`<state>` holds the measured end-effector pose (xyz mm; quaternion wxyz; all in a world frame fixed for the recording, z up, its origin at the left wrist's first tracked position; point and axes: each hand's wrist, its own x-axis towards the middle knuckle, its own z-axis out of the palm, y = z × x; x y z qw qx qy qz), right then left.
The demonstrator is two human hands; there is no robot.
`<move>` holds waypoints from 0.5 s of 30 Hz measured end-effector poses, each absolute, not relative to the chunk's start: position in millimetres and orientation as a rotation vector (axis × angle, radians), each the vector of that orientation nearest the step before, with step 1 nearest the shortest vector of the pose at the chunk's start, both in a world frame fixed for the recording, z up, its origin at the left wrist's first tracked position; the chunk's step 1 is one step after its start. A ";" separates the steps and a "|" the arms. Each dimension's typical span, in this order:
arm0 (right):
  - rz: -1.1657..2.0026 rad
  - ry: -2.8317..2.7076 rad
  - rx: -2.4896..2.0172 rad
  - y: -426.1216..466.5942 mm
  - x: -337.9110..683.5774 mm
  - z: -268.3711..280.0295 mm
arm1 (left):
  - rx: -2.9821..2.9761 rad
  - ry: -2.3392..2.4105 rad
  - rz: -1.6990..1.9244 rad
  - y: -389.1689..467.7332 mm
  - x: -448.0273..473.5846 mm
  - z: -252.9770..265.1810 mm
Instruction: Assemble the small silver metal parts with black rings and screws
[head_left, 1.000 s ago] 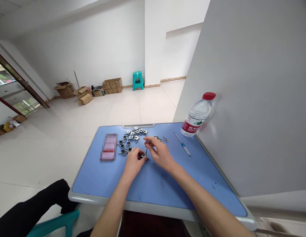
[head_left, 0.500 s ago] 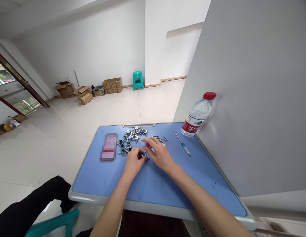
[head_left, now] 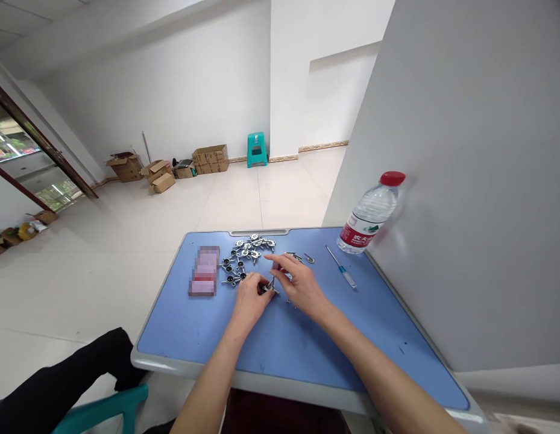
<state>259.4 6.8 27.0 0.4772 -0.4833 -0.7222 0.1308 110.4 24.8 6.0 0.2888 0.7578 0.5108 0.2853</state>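
Observation:
Near the middle of the blue table (head_left: 207,328), my left hand (head_left: 251,296) is closed on a small metal part (head_left: 271,290), pressing it down by the fingertips. My right hand (head_left: 300,280) pinches a small screwdriver (head_left: 275,269) that stands nearly upright. Its thin shaft reaches down to the metal part; the exact contact point is too small to make out. Beyond my left hand lies a group of metal fittings with black round faces (head_left: 229,269), and behind those are silver plate-like fittings (head_left: 255,242). Several tiny pieces (head_left: 289,302) lie under my right hand.
Silver hooks (head_left: 309,258) lie behind my right hand. A second screwdriver (head_left: 341,267) and a red-capped water bottle (head_left: 370,214) are on the right, by a grey panel (head_left: 478,199). At the left lies a blurred pinkish rectangle (head_left: 204,271). Another person's dark-clothed leg (head_left: 76,374) is at lower left.
The whole view has shifted slightly, so everything sits a little further right and lower. The screwdriver in my right hand shows more clearly; both hands keep their grips.

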 end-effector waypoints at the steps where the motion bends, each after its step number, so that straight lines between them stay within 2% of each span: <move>1: 0.338 -1.766 -1.163 7.0 260.2 27.5 | 2.025 1.365 0.767 24.8 110.4 6.0; 15: 0.361 -1.716 -1.130 9.4 260.5 24.4 | 1.985 1.349 0.754 21.8 111.2 12.4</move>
